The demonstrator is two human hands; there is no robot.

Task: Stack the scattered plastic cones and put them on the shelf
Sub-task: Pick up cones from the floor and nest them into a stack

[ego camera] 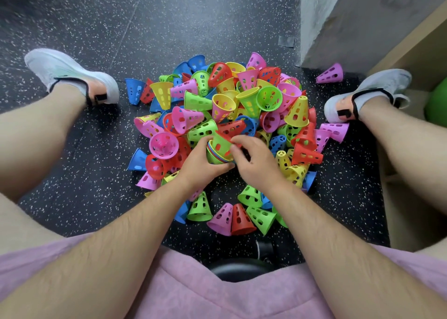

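A heap of perforated plastic cones (pixel 225 106) in red, blue, green, yellow and pink lies on the dark speckled floor between my legs. My left hand (pixel 200 159) grips a short nested stack of cones (pixel 220 149) with a green one outermost, held over the near side of the heap. My right hand (pixel 254 159) pinches the same stack from the right, its fingertips on the green cone's wall and rim. Loose cones lie nearer me, among them a green one (pixel 200 207), a pink one (pixel 223 219) and a red one (pixel 242 219). A pale wooden shelf unit (pixel 411 60) stands at right.
My two white shoes (pixel 72 74) (pixel 367 93) flank the heap. A grey concrete pillar (pixel 350 16) rises at the back right. A stray pink cone (pixel 331 73) lies at its foot. A green ball (pixel 437 106) sits inside the shelf. A black stool edge (pixel 237 268) shows below me.
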